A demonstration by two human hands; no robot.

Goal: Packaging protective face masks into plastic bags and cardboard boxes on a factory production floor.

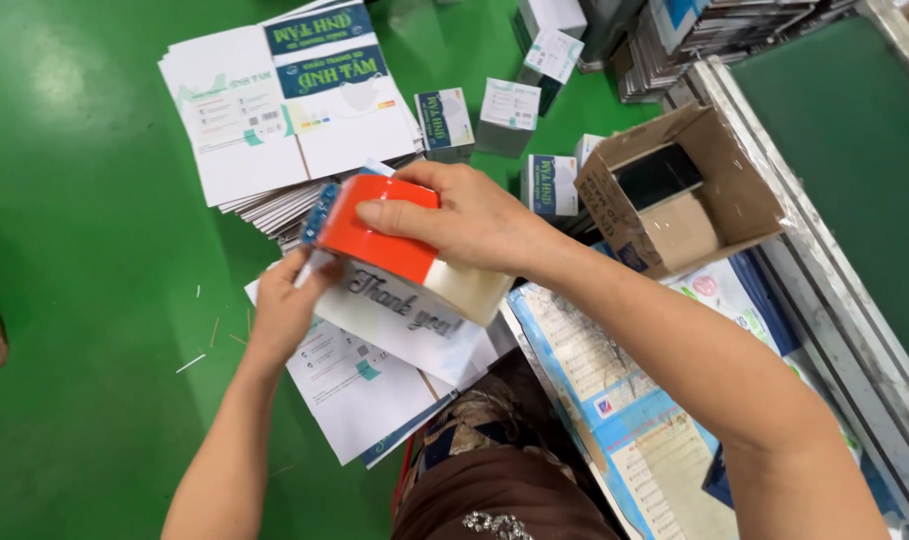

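Bare green floor [85, 300] lies open off my left side; my right is crowded by an open cardboard box [680, 195] and small folded boxes [510, 105]. My right hand [475, 215] lies over the red tape dispenser [380, 235], fingers curled around it. My left hand [285, 310] pinches the white box [405, 320] underneath, above the flat cartons [285, 100].

A glossy green floor [85, 300] reflects soft overhead light, with a metal-framed green surface [855, 130] alongside.
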